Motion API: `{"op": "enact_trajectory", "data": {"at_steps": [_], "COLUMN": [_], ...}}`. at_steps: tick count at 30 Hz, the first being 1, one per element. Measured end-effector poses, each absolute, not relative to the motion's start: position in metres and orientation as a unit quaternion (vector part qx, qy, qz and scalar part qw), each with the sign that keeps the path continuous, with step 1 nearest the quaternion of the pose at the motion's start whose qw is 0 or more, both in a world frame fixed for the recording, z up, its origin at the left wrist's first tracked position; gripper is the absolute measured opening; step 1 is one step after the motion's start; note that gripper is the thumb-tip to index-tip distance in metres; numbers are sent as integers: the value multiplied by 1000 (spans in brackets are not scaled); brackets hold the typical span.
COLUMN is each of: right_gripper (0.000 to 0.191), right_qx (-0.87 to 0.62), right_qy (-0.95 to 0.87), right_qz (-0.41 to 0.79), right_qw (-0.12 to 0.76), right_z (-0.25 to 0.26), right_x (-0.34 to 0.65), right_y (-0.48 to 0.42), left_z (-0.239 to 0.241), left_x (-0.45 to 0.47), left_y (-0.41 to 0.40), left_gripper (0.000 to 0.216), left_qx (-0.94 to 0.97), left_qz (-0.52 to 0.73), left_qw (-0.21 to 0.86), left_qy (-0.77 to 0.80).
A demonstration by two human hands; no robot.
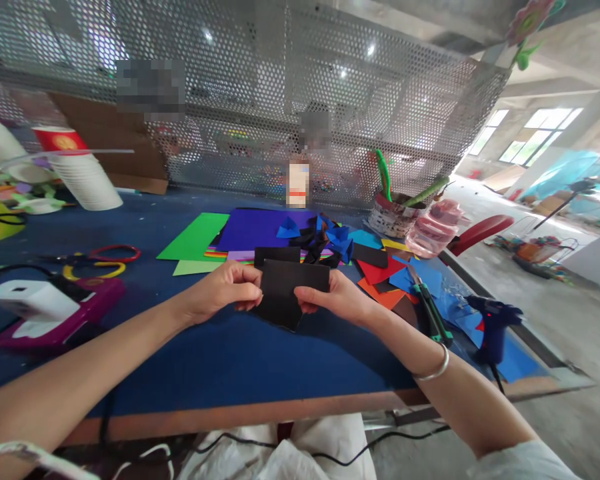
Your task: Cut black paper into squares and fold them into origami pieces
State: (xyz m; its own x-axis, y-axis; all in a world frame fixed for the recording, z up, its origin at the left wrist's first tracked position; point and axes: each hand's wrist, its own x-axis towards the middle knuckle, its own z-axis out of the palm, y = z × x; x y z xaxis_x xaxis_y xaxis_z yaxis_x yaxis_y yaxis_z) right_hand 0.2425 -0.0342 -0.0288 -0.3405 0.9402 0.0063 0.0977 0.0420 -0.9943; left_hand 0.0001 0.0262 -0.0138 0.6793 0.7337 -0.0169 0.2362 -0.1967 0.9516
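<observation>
Between my two hands is a piece of black paper [287, 287], held above the blue table near its middle. My left hand [235, 287] pinches its left edge between thumb and fingers. On the opposite edge my right hand [333, 293] is closed, thumb on the near face. The fingers behind the paper are partly hidden. Just beyond the paper lies another black piece [277, 255]. Farther back are folded blue and black paper pieces [337, 241] beside a stack of coloured sheets with a purple sheet [260, 228] on top.
On the right lie red paper [380, 269], a utility knife [430, 307] and a blue glue gun [493, 327]. A pot [393, 213] and a pink bottle [436, 228] stand behind. Scissors [97, 268], a purple power strip [87, 307] and stacked paper cups [83, 173] occupy the left. Perforated metal [230, 133] borders the back.
</observation>
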Motion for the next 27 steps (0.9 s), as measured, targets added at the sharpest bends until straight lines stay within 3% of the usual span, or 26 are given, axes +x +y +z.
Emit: {"op": "enact_trajectory", "data": {"at_steps": [16,23,27], "right_gripper": [57,64,63], "right_qx": [-409,-402,-418], "right_qy": [-600,-606,-594], "right_qz": [563,566,543], "right_qw": [394,389,421], "right_z": [-30,-34,-33], "right_x": [242,242,249], "right_y": [-36,-36,-31], "left_z": [-17,-24,-17], "left_x": [-3,-9,-16], "left_y": [27,33,40], "left_gripper": [23,24,31], "left_qx": [723,726,722], "left_qz": [254,247,278], "left_qw": [572,586,585], "left_qy": [293,260,242]}}
